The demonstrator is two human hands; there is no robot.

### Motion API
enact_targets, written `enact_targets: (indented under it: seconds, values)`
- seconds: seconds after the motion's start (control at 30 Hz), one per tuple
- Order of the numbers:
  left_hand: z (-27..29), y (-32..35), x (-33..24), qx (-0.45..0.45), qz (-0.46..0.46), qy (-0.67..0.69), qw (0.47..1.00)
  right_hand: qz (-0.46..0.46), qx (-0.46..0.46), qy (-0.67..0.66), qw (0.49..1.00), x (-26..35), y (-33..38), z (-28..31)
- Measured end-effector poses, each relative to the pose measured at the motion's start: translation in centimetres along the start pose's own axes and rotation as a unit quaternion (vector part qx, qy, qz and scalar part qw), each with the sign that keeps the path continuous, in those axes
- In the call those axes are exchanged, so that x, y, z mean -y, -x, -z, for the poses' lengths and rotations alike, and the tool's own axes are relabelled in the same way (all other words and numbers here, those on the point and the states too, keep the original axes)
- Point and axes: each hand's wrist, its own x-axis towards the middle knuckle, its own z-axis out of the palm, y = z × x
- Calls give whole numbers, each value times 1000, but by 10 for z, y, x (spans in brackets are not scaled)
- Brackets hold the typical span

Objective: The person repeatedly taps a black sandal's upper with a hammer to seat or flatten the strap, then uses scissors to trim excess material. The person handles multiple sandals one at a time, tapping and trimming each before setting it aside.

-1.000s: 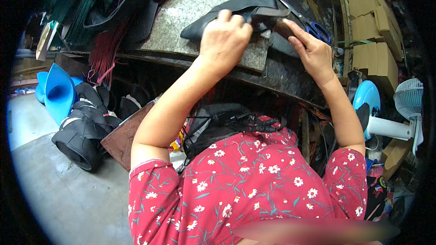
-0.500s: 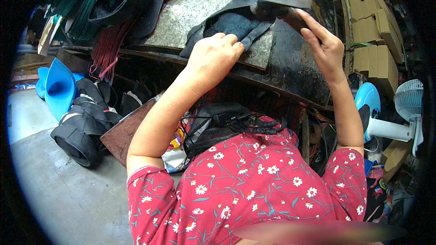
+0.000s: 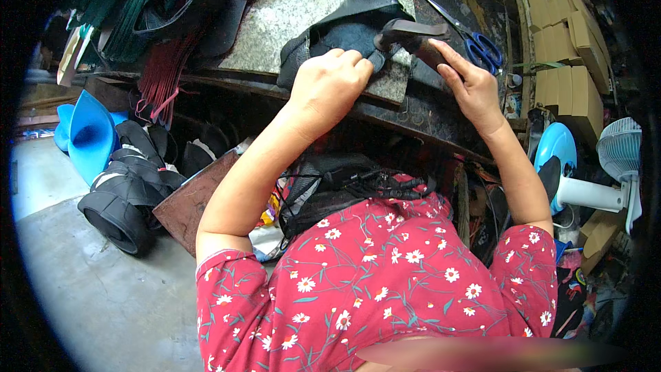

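A black leather piece (image 3: 358, 7), folded with its dark fuzzy inner side showing, lies on a speckled stone slab (image 3: 275, 21). My left hand (image 3: 330, 83) is closed on its near edge, with the fingertips hidden behind the knuckles. In my right hand (image 3: 471, 86) is a hammer (image 3: 406, 31), gripped by its dark handle. The hammer's head is at the right edge of the leather, close to my left fingers; whether it touches cannot be made out.
Scissors with blue handles (image 3: 482, 52) lie on the dark bench right of the slab. Black strips and straps (image 3: 186, 7) are heaped at the left. A fan (image 3: 620, 145) and stacked cardboard boxes (image 3: 568, 89) stand at the right. Black shoe-like pieces (image 3: 120, 213) sit low at left.
My right hand and the hammer have moved left and down toward the leather's near edge. The blue-handled scissors have come into sight. My left hand has hardly moved.
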Motion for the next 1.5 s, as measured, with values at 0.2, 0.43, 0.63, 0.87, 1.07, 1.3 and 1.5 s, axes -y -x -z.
enact_targets:
  seconds: [0.2,0.43,0.63,0.87,1.07,1.3,1.5]
  values:
    - [-19,-26,6,-56,-2,-29,998,25,-96,-108,989,-3,-9,2]
    - [6,-16,-4,-22,134,-125,983,26,-64,55,996,-13,-1,-15]
    - [14,2,-6,57,-12,-74,996,-4,-17,18,1000,-7,-12,6]
    - [8,0,-6,39,22,-60,997,-5,17,61,998,8,-7,3]
    - [-8,-20,-2,-3,18,-69,997,-6,-62,-136,989,-10,-11,8]
    - [1,-28,-6,-14,76,-111,991,31,-56,52,997,-17,-2,-7]
    - [15,-3,-21,40,34,-58,997,-19,-39,-13,999,-21,-8,10]
